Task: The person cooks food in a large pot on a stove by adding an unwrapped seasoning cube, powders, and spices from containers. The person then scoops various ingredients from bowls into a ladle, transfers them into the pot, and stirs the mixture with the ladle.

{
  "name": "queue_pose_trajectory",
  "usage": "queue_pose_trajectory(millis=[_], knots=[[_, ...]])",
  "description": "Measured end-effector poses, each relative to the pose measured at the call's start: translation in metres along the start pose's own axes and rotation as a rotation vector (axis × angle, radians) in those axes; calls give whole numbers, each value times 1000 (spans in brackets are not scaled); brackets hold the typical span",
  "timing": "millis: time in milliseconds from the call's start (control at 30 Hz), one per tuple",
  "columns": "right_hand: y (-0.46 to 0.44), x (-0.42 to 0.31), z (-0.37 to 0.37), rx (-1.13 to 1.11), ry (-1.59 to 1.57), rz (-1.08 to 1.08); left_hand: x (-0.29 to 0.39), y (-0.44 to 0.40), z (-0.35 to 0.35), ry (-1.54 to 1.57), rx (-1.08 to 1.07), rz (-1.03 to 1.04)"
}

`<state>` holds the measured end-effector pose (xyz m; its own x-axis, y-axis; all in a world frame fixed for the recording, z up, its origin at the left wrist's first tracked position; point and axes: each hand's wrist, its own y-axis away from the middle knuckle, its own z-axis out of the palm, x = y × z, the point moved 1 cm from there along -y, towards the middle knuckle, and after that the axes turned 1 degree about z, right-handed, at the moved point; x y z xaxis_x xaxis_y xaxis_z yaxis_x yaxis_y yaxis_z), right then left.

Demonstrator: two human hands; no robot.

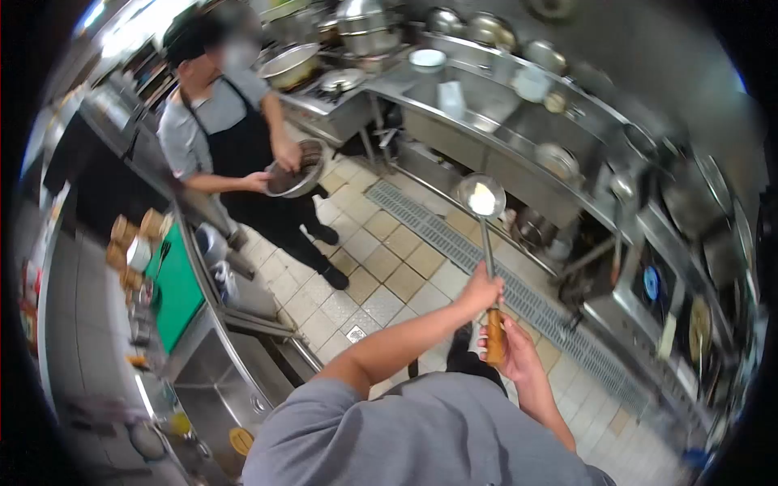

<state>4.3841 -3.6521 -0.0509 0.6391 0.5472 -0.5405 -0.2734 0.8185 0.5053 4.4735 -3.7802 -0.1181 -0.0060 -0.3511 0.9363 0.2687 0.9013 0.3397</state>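
Both of my hands hold a long-handled ladle (pixel 486 243) with a metal shaft, a wooden grip and a round bowl pointing away from me. My left hand (pixel 482 289) is closed around the metal shaft, just above the wood. Lower down, my right hand (pixel 515 350) grips the wooden handle (pixel 495 336), thumb and fingers on either side. Something pale lies in the ladle's bowl (pixel 470 194); blur hides what it is. The bowl hangs over the floor drain, in front of the sink unit.
A co-worker (pixel 235 121) in a black apron stands ahead left, holding a metal pot (pixel 312 174). Steel sinks (pixel 462 134) run along the far right, a stove (pixel 624 316) nearer right. A green cutting board (pixel 177 292) lies on the left counter. A drain grate (pixel 421 223) crosses the tiled floor.
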Motion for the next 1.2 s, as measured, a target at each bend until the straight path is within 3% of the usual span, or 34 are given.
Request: queue_pose_trajectory(millis=[33, 100, 133, 167, 233, 300, 333, 367, 500, 567, 667, 733, 800, 867, 933, 967, 1067, 1100, 1133, 1200], knots=[[-22, -4, -4, -25, 28, 30, -7, -20, -9, -33, 10, 8], [-68, -5, -17, -171, -302, 173, 4, -45, -35, 32, 9, 18], [-83, -18, 0, -35, -210, 152, 5, -53, -44, 90, -32, 18], [-102, -30, 5, -37, -182, 177, 9, -65, -66, 117, -5, 22], [-135, -36, 3, -93, -144, 202, -12, -64, -138, 153, -207, -270], [-168, -40, -24, -18, -6, 306, -104, -58, -214, 3, -5, -35], [-177, -43, -40, 45, 156, 322, -122, -32, -251, -185, 113, -104], [-185, -51, -60, 34, 237, 390, -157, -5, -286, -644, 222, -130], [-195, -78, -97, 29, 683, 549, -289, 123, -368, -621, 385, -562], [-198, -78, -83, -36, 1052, 685, -314, 182, -378, -616, 411, -707], [-218, -29, -57, -80, 1078, 894, -338, 235, -382, -290, 580, -614], [-243, 38, -29, -261, 1248, 888, -326, 244, -391, -71, 699, -533], [-260, 119, 42, -391, 1292, 889, -269, 260, -403, 13, 781, -392], [-291, 213, 78, -311, 969, 1040, -203, 280, -418, 109, 839, -243], [-324, 302, 109, -244, 973, 1114, -147, 308, -428, 195, 880, -182], [-354, 348, 103, -485, 909, 1149, -117, 324, -432, 224, 894, -72], [-375, 442, 189, -308, 888, 1135, -47, 373, -442, 257, 935, 134], [-381, 459, 218, -566, 973, 1004, -30, 388, -447, 268, 943, 223], [-385, 486, 246, -265, 832, 961, -19, 399, -452, 296, 956, 274], [-423, 522, 287, -257, 795, 993, -2, 406, -466, 325, 981, 369]])
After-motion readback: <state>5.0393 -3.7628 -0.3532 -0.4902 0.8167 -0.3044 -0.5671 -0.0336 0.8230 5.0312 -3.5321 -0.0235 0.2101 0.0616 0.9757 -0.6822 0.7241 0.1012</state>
